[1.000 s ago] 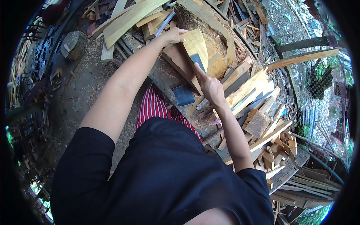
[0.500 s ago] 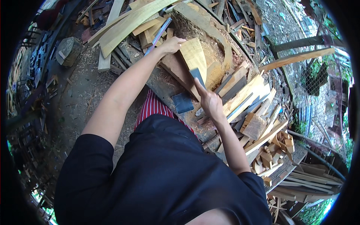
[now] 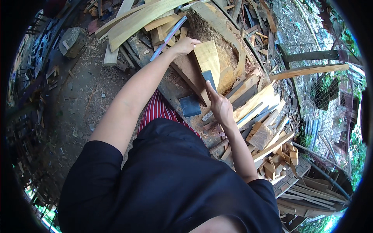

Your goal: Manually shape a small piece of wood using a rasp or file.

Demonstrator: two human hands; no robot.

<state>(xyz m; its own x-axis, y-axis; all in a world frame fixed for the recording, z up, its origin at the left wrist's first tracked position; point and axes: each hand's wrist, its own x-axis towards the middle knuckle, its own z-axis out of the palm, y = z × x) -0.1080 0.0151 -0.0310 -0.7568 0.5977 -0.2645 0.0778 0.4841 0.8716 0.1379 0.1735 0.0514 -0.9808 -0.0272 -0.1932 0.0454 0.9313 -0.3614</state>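
Note:
My left hand (image 3: 186, 46) is closed on the upper left corner of a pale, tapered wooden board (image 3: 208, 56), which leans tilted over a larger wooden block (image 3: 188, 74). In my right hand (image 3: 221, 108) is a flat, dark grey sanding block (image 3: 207, 76), its front end lying on the board's lower part. The index finger stretches along the block; the other fingers curl underneath, partly hidden. A dark square sheet, like sandpaper (image 3: 190, 106), lies just left of the right hand. Behind the left wrist rests a long, narrow blue and pink strip (image 3: 168, 39).
Long curved planks (image 3: 143, 22) lie at the far left. Stacked timber (image 3: 254, 103) and small wooden offcuts (image 3: 281, 159) crowd the right side. A cut log (image 3: 73, 42) sits on the littered ground. Sawdust (image 3: 229, 70) covers the bench beyond the board.
The view has shifted slightly, moving most things a little to the right. The sanding block, blurred before, now looks sharp at nearly the same spot on the board. Both grips stay the same.

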